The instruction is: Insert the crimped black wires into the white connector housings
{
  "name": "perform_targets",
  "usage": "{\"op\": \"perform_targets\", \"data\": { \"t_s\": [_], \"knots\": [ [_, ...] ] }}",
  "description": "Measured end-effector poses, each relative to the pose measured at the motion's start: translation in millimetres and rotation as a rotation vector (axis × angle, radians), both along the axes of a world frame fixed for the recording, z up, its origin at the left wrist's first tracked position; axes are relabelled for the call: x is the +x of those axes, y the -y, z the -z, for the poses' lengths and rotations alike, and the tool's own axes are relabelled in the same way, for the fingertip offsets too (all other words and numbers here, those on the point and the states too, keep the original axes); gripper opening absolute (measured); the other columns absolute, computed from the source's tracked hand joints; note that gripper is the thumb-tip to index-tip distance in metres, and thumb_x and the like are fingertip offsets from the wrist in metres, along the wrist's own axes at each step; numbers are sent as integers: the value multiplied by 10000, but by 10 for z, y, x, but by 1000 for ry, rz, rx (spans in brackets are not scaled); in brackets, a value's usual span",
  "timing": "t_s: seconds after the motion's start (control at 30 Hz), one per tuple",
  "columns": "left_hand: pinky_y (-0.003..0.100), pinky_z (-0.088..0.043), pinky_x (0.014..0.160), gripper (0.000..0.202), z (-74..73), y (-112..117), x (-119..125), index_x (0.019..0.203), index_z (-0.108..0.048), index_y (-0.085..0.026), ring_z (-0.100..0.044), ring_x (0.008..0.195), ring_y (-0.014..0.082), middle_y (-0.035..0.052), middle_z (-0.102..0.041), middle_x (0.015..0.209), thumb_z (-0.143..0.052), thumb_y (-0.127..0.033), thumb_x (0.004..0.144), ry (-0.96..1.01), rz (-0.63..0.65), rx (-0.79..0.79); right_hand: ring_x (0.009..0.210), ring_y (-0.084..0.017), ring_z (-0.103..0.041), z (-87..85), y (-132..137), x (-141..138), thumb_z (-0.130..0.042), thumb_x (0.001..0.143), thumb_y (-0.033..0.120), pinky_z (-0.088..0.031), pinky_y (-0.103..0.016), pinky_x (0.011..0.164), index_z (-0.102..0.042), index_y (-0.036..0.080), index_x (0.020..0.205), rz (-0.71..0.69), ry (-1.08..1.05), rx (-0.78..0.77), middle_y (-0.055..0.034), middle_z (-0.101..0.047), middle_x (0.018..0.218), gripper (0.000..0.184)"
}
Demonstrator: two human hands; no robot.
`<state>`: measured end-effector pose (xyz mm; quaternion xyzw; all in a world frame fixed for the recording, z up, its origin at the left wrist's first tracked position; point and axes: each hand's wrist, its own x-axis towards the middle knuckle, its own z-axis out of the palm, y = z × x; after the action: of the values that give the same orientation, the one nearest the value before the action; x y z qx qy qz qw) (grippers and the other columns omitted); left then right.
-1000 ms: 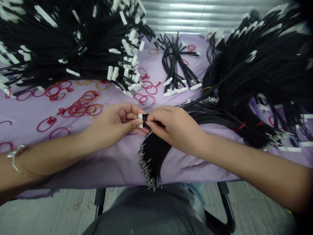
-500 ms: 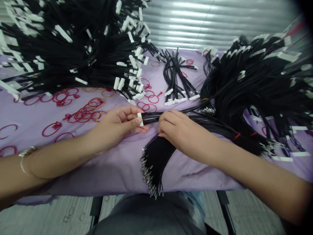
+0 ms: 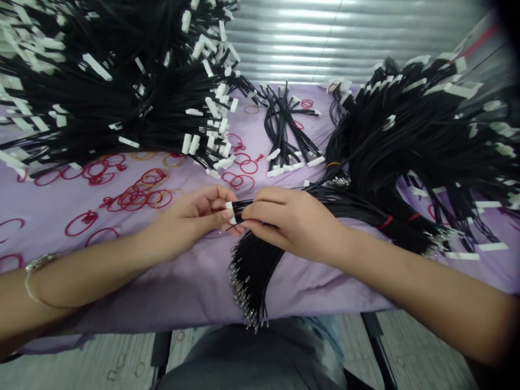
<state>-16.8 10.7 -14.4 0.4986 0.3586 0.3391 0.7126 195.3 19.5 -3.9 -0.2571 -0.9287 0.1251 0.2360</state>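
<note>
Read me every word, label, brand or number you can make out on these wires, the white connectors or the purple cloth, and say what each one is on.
There is no text that can be read. The white plastic connector in the left hand shows no legible marking, nor do the other connectors on the black wires in the right hand. Any print on them would be too small to read. The purple cloth shows none either.

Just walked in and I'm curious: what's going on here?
A person is seated at a purple cloth. Their left hand pinches a white connector on black wires, which their right hand grips. Below lies a wire bundle ending in metal terminals. Heaps of connector-ended wires and red rubber bands lie around.
</note>
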Motion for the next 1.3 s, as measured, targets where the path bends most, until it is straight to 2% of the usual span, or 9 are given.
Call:
{"op": "perform_targets", "data": {
  "t_s": [0.13,0.47,0.63,0.9,0.97,1.07,1.13,1.2,1.3],
  "knots": [
    [172,-559,711,201,-11,-7,3,933,-563,-149,-696,726,106,-12,-693,766,-698,-231,809,-32,0,2,653,-95,-474,-36,61,29,-534,872,195,-361,-218,588,-676,87,778,61,-152,-12,-31,-528,711,201],
    [208,-565,730,267,-28,6,-23,981,-545,-141,-703,737,134,49,-723,790,-700,-270,807,-71,60,2,593,-43,-429,15,25,15,-604,754,73,-316,-161,562,-643,86,678,99,-229,-135,7,-499,634,86],
    [218,-570,737,229,-38,10,-18,968,-550,-141,-705,735,132,52,-728,803,-684,-246,816,-60,64,4,566,-31,-388,16,17,24,-606,756,72,-291,-151,544,-627,93,655,88,-234,-151,32,-437,600,105],
    [225,-577,728,205,-40,-4,16,938,-558,-141,-714,726,140,42,-729,782,-692,-207,797,-93,65,-2,636,-78,-453,47,7,-27,-543,855,157,-337,-206,583,-629,89,712,48,-131,-136,-11,-496,681,181],
    [216,-575,715,221,-30,2,18,951,-548,-148,-712,723,139,39,-728,777,-694,-219,801,-79,43,17,645,-95,-457,8,22,-21,-509,886,178,-353,-225,585,-642,96,744,59,-59,-58,-26,-504,705,212],
    [175,-558,689,251,-14,14,18,1033,-519,-177,-697,704,110,5,-713,734,-666,-217,834,-13,-65,96,741,-148,-483,-82,70,18,-501,895,195,-411,-277,658,-670,95,844,142,-49,248,-86,-555,823,203],
    [163,-553,703,239,-14,22,16,1066,-536,-175,-691,710,97,2,-708,752,-643,-198,853,9,-127,131,810,-178,-499,-122,103,46,-511,890,179,-434,-314,719,-675,105,880,158,-67,378,-105,-582,889,180],
    [184,-560,751,229,-30,36,12,1066,-582,-159,-700,748,109,21,-718,821,-647,-186,848,41,-138,120,835,-191,-522,-123,114,63,-512,896,177,-450,-334,754,-676,119,894,75,30,329,-96,-603,908,174],
    [234,-560,839,316,-84,78,12,1117,-610,-182,-712,853,150,21,-728,886,-688,-175,811,116,-115,112,858,-198,-560,-82,79,67,-530,898,202,-464,-353,804,-677,132,933,-57,247,81,-82,-618,933,167]
  ]
}}
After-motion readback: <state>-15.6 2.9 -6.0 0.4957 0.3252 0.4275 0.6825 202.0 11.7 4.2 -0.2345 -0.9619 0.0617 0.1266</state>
